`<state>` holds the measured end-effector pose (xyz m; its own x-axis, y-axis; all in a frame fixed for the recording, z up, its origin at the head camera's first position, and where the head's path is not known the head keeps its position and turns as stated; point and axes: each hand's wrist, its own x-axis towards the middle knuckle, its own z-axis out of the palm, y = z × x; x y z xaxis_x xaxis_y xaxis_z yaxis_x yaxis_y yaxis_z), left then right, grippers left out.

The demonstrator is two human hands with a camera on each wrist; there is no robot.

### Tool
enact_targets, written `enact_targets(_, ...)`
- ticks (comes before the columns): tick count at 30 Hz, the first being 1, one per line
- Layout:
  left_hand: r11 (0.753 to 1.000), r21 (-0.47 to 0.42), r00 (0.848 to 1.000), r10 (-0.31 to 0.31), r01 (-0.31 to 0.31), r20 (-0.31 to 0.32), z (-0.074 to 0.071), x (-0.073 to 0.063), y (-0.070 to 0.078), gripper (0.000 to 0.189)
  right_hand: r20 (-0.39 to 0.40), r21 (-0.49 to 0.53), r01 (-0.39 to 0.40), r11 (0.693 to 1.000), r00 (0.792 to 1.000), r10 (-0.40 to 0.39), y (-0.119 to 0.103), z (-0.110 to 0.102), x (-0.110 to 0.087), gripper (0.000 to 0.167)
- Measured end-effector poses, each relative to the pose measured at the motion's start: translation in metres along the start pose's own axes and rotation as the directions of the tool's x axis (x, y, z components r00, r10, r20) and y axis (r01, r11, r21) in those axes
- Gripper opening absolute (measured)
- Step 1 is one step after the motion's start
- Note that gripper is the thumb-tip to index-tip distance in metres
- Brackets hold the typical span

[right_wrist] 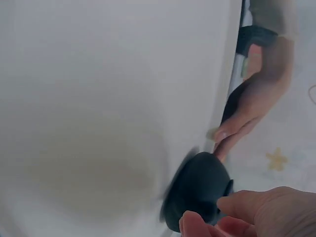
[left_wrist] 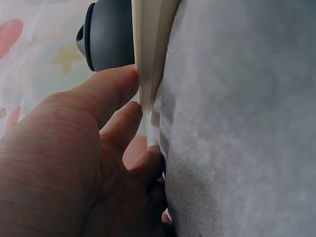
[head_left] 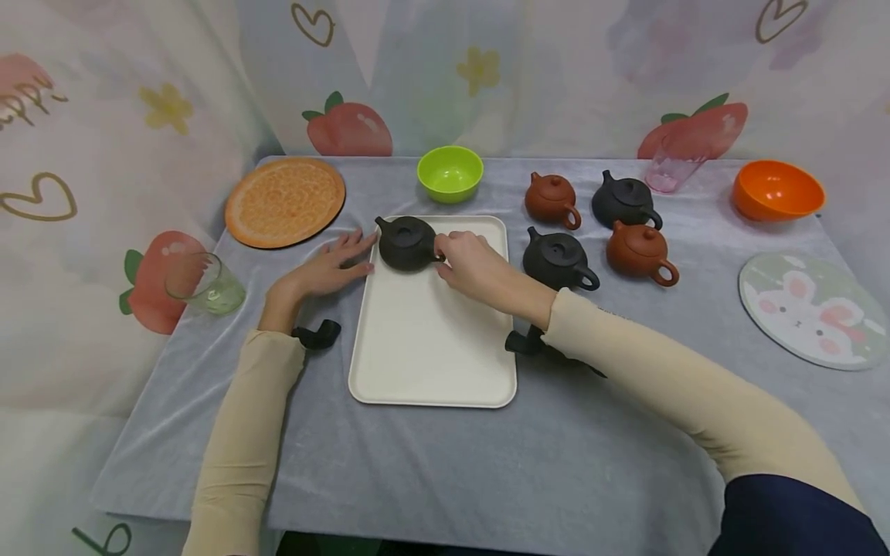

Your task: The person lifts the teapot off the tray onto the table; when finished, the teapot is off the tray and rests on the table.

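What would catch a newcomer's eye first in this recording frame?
The black teapot at the far end of the cream tray, mid-table, with the right hand gripping its handle side and the left hand resting flat against the tray's left edge. Right of the tray stand four more teapots, two black and two brown. A lime green bowl and an orange bowl stand out along the far edge.

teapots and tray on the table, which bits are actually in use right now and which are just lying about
In use:
black teapot on the cream tray
right hand, at that teapot's handle
left hand, flat at the tray's left edge

Lying about:
the other four teapots, two black and two brown
green bowl
orange bowl
orange mat
rabbit mat
clear glass
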<state>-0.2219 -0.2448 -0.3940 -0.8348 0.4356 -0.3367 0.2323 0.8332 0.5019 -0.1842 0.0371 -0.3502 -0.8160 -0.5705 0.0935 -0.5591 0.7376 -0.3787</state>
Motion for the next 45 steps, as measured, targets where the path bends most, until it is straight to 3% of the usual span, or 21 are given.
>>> enact_targets(20,1.000,-0.012,1.000,-0.027,0.027,0.008,0.000,-0.001,0.002,0.067,0.073,-0.031,-0.121,0.992,0.990,0.123,0.002,0.014,0.034,0.017)
enact_targets(26,0.999,-0.013,0.999,-0.034,0.034,0.007,0.000,-0.002,0.002,0.067,0.053,-0.063,-0.106,0.992,0.993,0.109,0.001,0.017,0.035,0.015)
enact_targets(34,0.999,-0.010,0.999,-0.037,0.037,0.012,-0.002,0.001,0.002,0.068,0.039,-0.013,-0.148,0.989,0.988,0.149,0.000,0.018,0.035,0.015)
enact_targets(45,0.999,-0.002,0.999,-0.039,0.039,0.015,-0.002,0.000,0.004,0.067,-0.064,0.058,-0.172,0.983,0.982,0.176,-0.002,0.023,0.028,0.014)
